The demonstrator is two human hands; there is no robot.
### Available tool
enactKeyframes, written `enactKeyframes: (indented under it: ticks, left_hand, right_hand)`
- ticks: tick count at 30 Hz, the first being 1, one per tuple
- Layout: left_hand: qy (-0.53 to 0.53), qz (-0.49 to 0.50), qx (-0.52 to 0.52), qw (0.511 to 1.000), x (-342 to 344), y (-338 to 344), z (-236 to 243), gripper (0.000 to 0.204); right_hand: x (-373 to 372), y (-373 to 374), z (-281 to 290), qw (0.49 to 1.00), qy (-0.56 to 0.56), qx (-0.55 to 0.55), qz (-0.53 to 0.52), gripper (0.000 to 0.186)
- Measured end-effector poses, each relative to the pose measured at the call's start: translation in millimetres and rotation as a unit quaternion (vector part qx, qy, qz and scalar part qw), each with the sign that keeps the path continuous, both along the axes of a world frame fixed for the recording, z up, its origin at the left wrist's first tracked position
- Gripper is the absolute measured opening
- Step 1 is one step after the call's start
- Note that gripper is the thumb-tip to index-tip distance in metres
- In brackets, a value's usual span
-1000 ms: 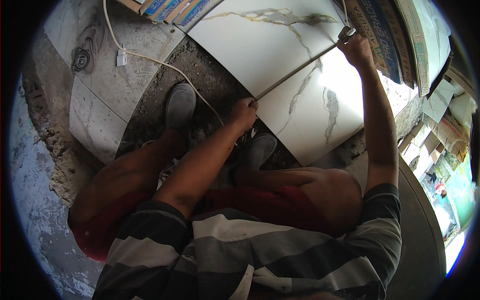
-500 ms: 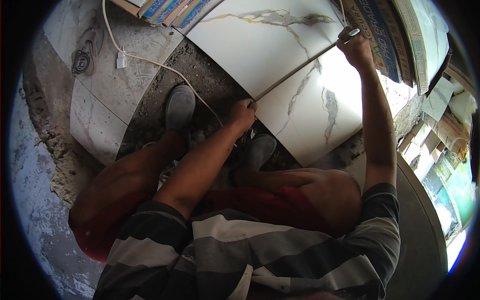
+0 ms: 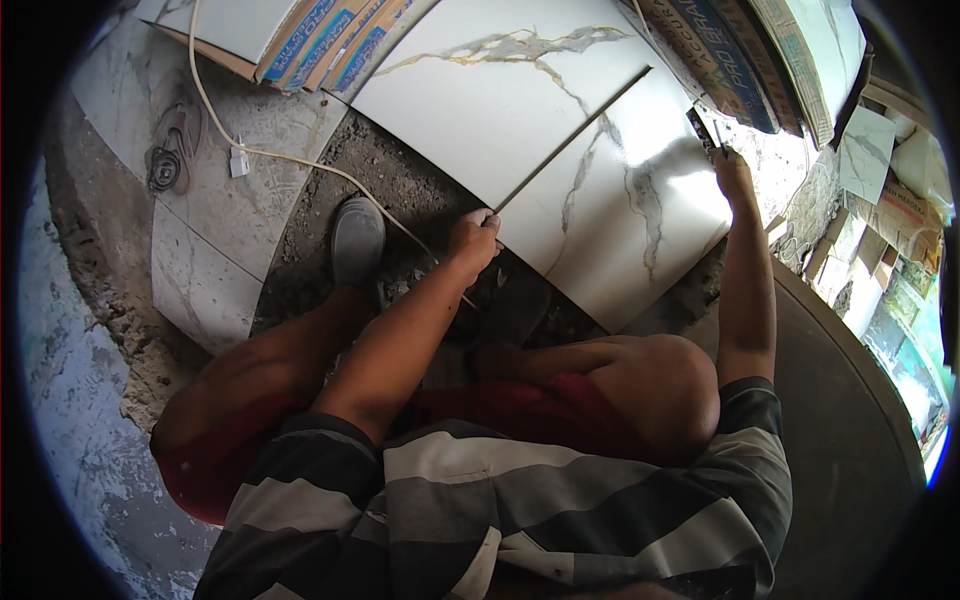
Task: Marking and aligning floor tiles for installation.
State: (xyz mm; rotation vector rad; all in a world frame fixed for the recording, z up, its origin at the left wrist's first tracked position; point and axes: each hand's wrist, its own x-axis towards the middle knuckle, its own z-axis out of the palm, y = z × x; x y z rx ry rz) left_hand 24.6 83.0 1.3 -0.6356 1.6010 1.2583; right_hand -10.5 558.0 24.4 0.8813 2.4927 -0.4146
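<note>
A large white marble-look tile point(image 3: 450, 120) with grey and gold veins lies on the floor ahead of me. Across it runs a thin dark straight bar point(image 3: 575, 138), slanting from my left hand toward the far right. My left hand point(image 3: 474, 240) is closed on the bar's near end at the tile's edge. Farther right, my right hand point(image 3: 734, 172) is closed round a slim tool point(image 3: 716, 135) by the tile's right edge; its kind is too small to make out. A dark patch lies beside its tip.
Stacked tile boxes stand at the top left point(image 3: 320, 45) and top right point(image 3: 715, 60). A pale cable point(image 3: 300, 160) with a white plug point(image 3: 239, 160) crosses the floor. Sandals point(image 3: 180, 135) lie at left. My shoe point(image 3: 357, 240) rests on rough dirt. Boxes clutter the right.
My right hand has come nearer to me, away from the far end of the bar. My left hand stays at the near end. The view has shifted slightly.
</note>
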Motion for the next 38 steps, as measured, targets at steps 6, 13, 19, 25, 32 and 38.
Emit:
enactKeyframes:
  ticks: [6,13,19,25,32,38]
  left_hand:
    - [-0.003,0.014,-0.013,1.0,0.1,2.6,3.5,0.031]
    - [0.001,-0.009,-0.028,1.0,0.0,4.3,7.2,0.027]
    - [0.027,-0.036,-0.028,0.999,10.8,-16.0,32.3,0.025]
    - [0.073,-0.062,0.013,0.995,-39.1,-64.0,91.6,0.023]
    - [0.185,-0.05,0.093,0.977,-145.7,-144.5,194.6,0.03]
    - [0.315,-0.002,0.063,0.947,-213.5,-209.1,250.6,0.057]
  right_hand:
    - [18.0,11.8,-10.3,0.999,0.012,-0.026,0.046,0.042]
    - [25.9,9.1,-7.5,0.996,0.041,-0.05,0.054,0.044]
    - [46.3,5.5,31.4,0.996,0.07,-0.046,-0.011,0.051]
    - [53.5,-44.3,148.1,0.971,0.218,-0.1,-0.01,0.037]
    - [20.3,-112.9,245.7,0.93,0.354,-0.077,0.066,0.022]
    - [16.9,-176.8,266.7,0.837,0.504,-0.127,0.17,0.025]
